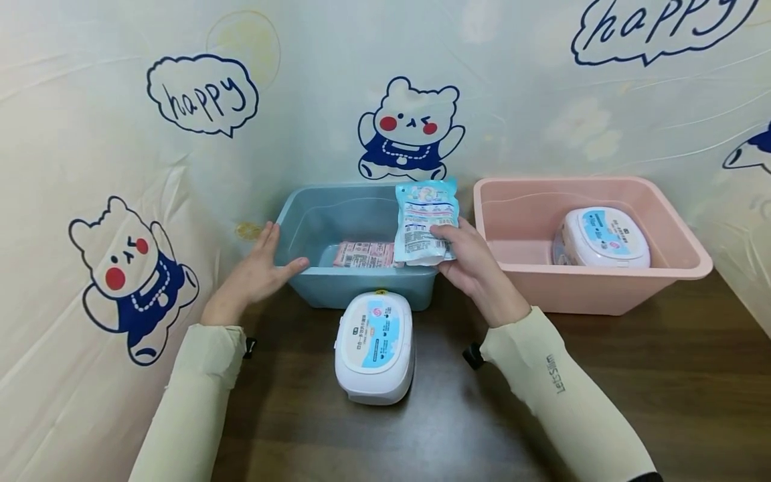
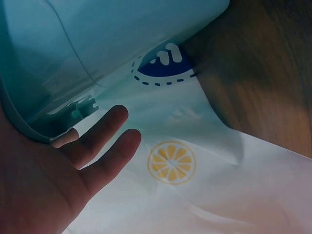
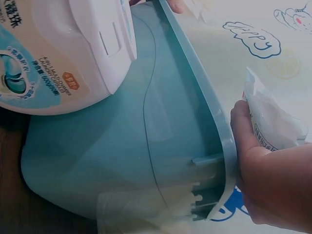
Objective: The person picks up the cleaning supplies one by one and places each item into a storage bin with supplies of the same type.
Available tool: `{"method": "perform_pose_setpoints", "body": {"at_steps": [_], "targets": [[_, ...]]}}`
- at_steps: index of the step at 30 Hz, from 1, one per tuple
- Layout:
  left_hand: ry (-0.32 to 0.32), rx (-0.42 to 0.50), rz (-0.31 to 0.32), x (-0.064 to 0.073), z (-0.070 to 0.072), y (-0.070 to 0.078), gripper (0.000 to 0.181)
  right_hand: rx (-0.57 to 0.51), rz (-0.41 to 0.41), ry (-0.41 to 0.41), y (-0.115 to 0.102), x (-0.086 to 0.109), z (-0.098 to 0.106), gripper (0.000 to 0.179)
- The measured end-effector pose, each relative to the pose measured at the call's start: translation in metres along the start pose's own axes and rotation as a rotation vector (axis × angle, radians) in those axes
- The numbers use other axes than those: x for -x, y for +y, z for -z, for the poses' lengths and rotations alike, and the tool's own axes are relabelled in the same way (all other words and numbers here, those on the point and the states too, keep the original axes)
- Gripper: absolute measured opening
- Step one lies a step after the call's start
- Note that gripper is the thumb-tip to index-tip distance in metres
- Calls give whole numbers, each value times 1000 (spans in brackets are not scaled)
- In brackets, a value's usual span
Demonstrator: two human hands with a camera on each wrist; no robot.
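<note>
My right hand [image 1: 476, 268] holds a light-blue printed pouch [image 1: 421, 211] upright, with the thumb across its front. The pouch is over the right end of a blue plastic bin [image 1: 316, 288]. At the bin's left end, my left hand [image 1: 249, 274] rests on the rim with its fingers spread and nothing gripped. In the left wrist view the fingers [image 2: 105, 129] extend past the bin's rim. Inside the bin lies a pink printed packet [image 1: 364, 254], partly hidden by the front rim and the pouch. A white laundry-capsule tub [image 1: 373, 341] with a label on its lid stands before the bin.
To the right stands a pink bin [image 1: 560, 291] with a second white lidded tub [image 1: 608, 234] inside. Both bins sit on a dark wooden table [image 1: 458, 422] against a cloth backdrop [image 1: 313, 94] printed with cartoon bears. The backdrop also runs along the left side.
</note>
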State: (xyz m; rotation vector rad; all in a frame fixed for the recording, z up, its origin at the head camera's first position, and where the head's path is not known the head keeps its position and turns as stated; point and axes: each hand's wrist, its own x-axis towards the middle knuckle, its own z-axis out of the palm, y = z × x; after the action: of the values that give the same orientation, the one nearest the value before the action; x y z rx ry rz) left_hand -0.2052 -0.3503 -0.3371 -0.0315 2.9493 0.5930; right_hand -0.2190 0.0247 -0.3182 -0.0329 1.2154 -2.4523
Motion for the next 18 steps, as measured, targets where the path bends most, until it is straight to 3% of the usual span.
{"method": "perform_pose_setpoints", "body": {"at_steps": [13,18], "targets": [[-7,2,14,0,1,1,116,-171,-116,48,-1,-29,-12,63],[-10,0,14,1,2,1,116,-175,-120,56,0,-38,-15,64]]}}
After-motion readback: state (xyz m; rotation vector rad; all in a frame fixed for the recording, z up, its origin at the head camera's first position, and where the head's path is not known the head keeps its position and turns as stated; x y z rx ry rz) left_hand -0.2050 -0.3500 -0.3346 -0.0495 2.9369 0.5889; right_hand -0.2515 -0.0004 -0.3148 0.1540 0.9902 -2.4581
